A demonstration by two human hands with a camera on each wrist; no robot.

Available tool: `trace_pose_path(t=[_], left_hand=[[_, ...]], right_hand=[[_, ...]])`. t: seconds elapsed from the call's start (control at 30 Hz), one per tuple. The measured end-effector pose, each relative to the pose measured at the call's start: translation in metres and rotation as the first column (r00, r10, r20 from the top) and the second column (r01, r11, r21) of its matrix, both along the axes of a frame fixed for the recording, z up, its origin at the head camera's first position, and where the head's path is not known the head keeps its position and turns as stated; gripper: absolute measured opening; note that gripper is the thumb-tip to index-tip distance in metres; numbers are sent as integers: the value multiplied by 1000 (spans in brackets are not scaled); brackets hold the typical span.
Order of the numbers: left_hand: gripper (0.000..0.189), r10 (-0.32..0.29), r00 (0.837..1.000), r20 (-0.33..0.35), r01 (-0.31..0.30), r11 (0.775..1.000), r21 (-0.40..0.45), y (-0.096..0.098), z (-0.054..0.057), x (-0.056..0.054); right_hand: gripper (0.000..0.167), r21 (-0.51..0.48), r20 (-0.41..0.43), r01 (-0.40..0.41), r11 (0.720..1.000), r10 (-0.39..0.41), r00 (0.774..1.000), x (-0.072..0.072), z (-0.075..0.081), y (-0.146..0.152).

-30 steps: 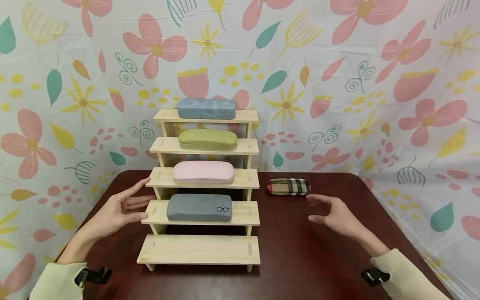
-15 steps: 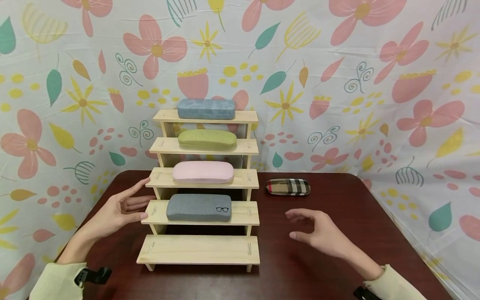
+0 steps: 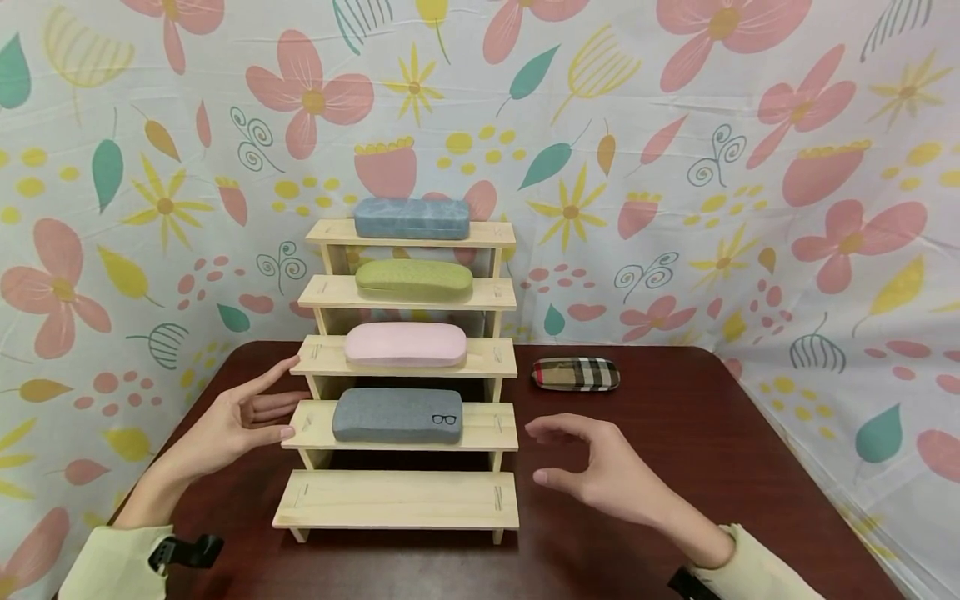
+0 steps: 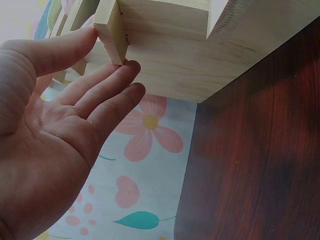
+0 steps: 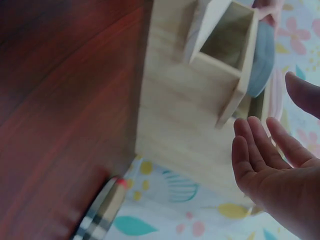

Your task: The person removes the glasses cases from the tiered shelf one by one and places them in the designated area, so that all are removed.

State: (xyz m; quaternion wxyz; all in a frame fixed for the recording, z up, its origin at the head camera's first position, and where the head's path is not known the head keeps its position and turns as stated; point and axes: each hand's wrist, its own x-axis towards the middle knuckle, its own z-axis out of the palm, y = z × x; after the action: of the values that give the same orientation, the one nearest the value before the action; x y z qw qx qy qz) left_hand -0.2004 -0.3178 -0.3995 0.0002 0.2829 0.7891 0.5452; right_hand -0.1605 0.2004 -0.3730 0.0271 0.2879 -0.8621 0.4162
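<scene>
A stepped wooden display rack (image 3: 396, 498) stands on the table. My left hand (image 3: 234, 417) touches its left side with extended fingers; the thumb meets the end of a lower shelf board (image 4: 111, 31). My right hand (image 3: 603, 467) hovers off the rack's right side, thumb and fingers apart, holding nothing. From top to bottom, separate shelves bear a light blue glasses case (image 3: 412, 218), a green glasses case (image 3: 414, 280), a pink glasses case (image 3: 406, 344) and a grey glasses case (image 3: 397, 415) with a spectacles print. The lowest shelf is bare.
A plaid glasses case (image 3: 576, 374) lies on the dark red-brown table (image 3: 645, 400), right of the rack and behind my right hand. A floral cloth (image 3: 480, 100) hangs behind the table and along its sides.
My right hand has moved left, from near the plaid glasses case to close by the rack's right side. The left hand and the cases have stayed put.
</scene>
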Motion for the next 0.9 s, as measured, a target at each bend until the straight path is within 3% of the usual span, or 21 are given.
trace_pose_path(t=[0.33, 0.63, 0.9], left_hand=[[94, -3, 1000, -3, 3, 1000, 0, 0, 1, 0], [94, -3, 1000, -3, 3, 1000, 0, -1, 0, -1], [93, 7, 1000, -9, -7, 1000, -8, -1, -1, -1]], right_hand=[[49, -57, -11, -78, 995, 77, 997, -1, 10, -32], [57, -59, -106, -91, 994, 85, 991, -13, 15, -61], [64, -45, -51, -108, 993, 105, 993, -27, 11, -78]])
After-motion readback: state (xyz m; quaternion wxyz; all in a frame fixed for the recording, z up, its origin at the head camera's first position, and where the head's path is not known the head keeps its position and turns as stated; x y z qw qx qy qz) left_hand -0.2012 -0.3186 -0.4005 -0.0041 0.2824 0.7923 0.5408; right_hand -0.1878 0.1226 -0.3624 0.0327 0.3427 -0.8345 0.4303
